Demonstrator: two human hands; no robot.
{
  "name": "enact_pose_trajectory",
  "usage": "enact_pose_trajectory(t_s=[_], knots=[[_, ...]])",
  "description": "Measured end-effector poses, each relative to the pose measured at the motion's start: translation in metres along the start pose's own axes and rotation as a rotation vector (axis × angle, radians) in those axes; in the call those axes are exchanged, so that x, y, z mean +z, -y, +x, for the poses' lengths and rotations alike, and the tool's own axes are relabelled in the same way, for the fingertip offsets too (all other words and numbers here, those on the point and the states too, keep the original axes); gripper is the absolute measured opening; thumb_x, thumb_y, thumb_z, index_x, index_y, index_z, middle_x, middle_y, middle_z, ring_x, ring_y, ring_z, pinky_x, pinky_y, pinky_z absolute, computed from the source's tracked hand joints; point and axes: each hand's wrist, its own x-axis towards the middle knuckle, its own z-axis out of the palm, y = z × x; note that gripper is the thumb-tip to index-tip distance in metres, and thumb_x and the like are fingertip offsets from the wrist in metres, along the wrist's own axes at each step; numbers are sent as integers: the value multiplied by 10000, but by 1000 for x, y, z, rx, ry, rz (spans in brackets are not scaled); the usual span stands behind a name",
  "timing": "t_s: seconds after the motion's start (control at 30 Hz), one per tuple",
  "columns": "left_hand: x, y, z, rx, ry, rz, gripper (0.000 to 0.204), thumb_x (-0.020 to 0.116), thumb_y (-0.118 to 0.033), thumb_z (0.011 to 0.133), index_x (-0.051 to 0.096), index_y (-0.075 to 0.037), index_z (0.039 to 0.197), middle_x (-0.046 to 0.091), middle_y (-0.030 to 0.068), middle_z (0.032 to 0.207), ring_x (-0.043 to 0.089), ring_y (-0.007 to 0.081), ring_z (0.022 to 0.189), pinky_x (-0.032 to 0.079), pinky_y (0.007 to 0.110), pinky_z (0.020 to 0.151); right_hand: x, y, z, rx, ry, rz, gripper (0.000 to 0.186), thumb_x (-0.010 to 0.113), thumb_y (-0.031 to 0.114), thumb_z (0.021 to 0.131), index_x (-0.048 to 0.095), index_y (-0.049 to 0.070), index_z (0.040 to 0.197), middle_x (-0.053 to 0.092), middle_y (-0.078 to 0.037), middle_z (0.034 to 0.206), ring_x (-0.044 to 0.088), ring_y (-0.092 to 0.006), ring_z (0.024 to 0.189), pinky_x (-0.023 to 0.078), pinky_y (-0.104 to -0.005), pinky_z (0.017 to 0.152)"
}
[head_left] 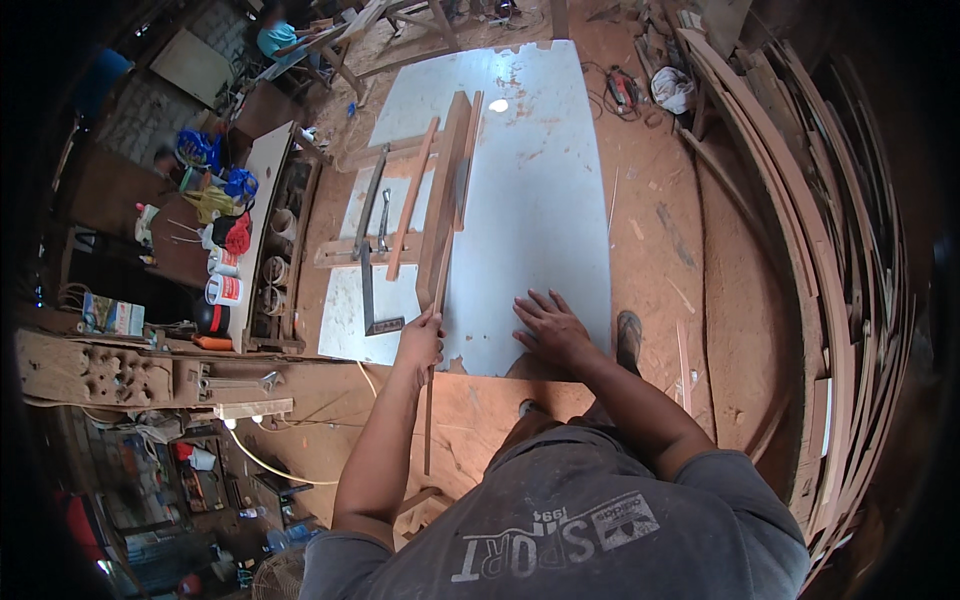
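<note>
My left hand [420,345] is closed around a thin wooden strip [429,425] at the near edge of a white-topped table [530,220]. The strip's lower end sticks out past that edge, and its upper part runs beside a thick wooden beam [447,190]. With fingers spread, my right hand [550,325] lies flat on the tabletop near its right corner. Left of the beam are a reddish wooden stick [411,205], a metal hand tool like pincers [384,218] and a large try square [368,240]. Another narrow strip [468,160] lies along the beam's right side.
Wooden crosspieces [345,252] lie under the tools. Long planks [790,200] are stacked at right. A red power tool [622,92] rests on the floor beyond the table. At left stands a bench [262,190] with white buckets [224,290]. Another person [280,40] sits far left.
</note>
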Motion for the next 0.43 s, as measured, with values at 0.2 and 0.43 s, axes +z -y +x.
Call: enact_pose_trajectory(t_s=[0.2,0.43], knots=[[-3,-10,7,1,42,-32,508,542,-230,1104,480,-120,1596,544,11,835,420,72,540,351,227,420,-1,2,-3,11,-31,17,571,506,439,1090,556,69,1522,494,-71,1631,347,-270,1573,193,-510,1326],[-20,-36,31,-16,144,-100,579,576,-235,1096,403,-218,1648,584,23,834,441,76,525,368,238,404,-1,-1,0,57,89,16,602,506,468,1090,533,84,1553,447,-73,1671,304,-264,1597,156,-492,1339]])
